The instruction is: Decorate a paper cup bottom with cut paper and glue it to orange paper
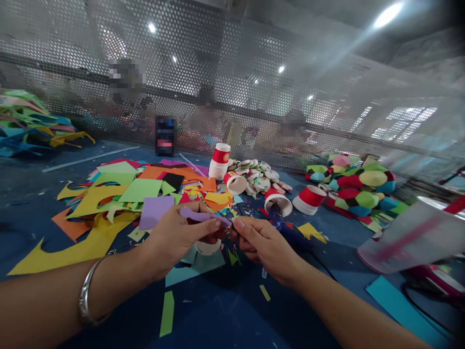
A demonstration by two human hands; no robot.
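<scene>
A curved purple paper strip (199,215) is pinched in my left hand (178,237), which wears a silver bangle on its wrist. Thumb and fingers of my right hand (263,242) are closed at the strip's other end, so the hands nearly meet. Under them a paper cup (208,248) shows only its white rim, beside a pale blue paper sheet (196,271). A square purple sheet (155,213) lies just behind my left hand. Close to my right hand, a blue tool with a cord (290,232) rests with its front end in a red-and-white paper cup (278,202).
Coloured paper scraps (112,194) cover the left side. Stacked paper cups (220,162) stand behind, near a heap of small white-rimmed pieces (259,174). Multicoloured paper balls (359,186) sit at right, with a translucent cup (410,237) nearer. A perforated metal screen (232,72) backs the table.
</scene>
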